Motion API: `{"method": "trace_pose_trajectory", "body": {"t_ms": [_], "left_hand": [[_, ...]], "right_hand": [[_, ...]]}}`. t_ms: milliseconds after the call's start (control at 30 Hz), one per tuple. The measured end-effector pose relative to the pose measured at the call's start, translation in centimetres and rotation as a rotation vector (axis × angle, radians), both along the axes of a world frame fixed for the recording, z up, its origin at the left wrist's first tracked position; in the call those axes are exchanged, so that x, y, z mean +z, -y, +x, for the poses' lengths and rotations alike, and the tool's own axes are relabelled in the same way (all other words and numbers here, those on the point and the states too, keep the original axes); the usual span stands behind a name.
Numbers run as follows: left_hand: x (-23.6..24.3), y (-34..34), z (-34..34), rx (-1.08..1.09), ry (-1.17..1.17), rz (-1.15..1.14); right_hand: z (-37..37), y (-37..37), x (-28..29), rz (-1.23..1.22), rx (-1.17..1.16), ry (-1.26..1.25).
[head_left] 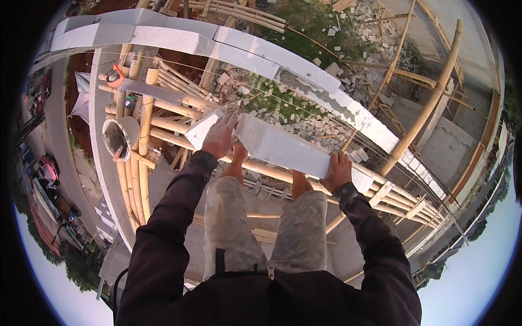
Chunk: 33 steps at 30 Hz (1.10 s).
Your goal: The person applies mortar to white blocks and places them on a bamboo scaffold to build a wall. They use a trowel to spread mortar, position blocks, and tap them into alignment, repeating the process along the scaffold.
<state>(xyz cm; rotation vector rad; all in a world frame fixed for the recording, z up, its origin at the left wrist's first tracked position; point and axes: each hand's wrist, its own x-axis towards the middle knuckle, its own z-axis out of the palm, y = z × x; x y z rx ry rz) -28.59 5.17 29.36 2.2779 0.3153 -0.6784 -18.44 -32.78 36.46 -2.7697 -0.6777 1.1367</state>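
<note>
As both arms (168,223) stretch forward, the hands (219,137) (337,173) (well apart) grip a white block (288,146).

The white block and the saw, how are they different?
The white block is thick and chunky; the saw is thin and flat, with orange at one end. The right hand grips the block; no hand touches the saw, which lies on bamboo poles. Both are longer than they are wide.
</note>
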Motion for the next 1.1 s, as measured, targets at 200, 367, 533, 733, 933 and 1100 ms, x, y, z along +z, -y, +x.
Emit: {"method": "trace_pose_trajectory", "body": {"t_ms": [200,367,533,733,933,1100], "left_hand": [[-9.7,7.0,6.0,-0.291,0.168,0.350],[-17.3,14.3,11.7,-0.264,0.382,0.123],[-22.6,17.1,14.7,-0.552,0.466,0.397],[-27.1,17.0,12.9,-0.605,0.034,0.081],[-31.7,18.6,10.3,-0.120,-0.378,-0.558],[-36.2,17.7,10.3,0.476,-0.522,-1.152]], "right_hand": [[5.4,7.6,-1.0,0.028,0.017,0.210],[9.9,11.8,-3.6,0.072,0.033,0.314],[13.0,13.0,-5.9,0.076,0.108,0.410],[14.6,11.9,-9.8,0.123,0.210,0.486],[14.9,9.4,-14.8,0.213,0.343,0.515],[14.0,7.8,-20.0,0.147,0.305,0.468]]}}
